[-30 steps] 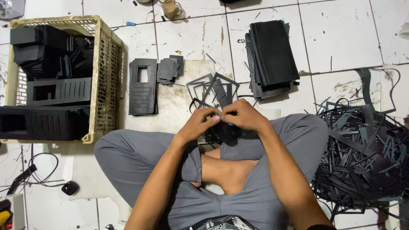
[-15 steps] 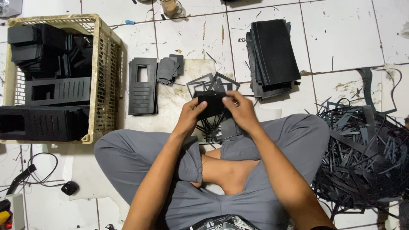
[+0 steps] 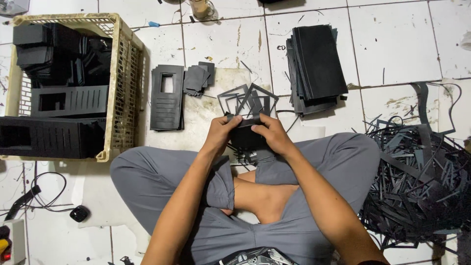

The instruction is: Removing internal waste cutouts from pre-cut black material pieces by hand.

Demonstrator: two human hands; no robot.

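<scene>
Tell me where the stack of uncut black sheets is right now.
In the head view, the stack of black sheets lies on the tiled floor, beyond and right of the hands, above the scrap pile.

Matt black card sheet; cream plastic crate; glossy white floor tiles

A white tiled floor (stained, dirty joints) carries a cream plastic crate of black parts, a slotted black panel, a stack of black sheets, and a heap of black offcuts.
</scene>
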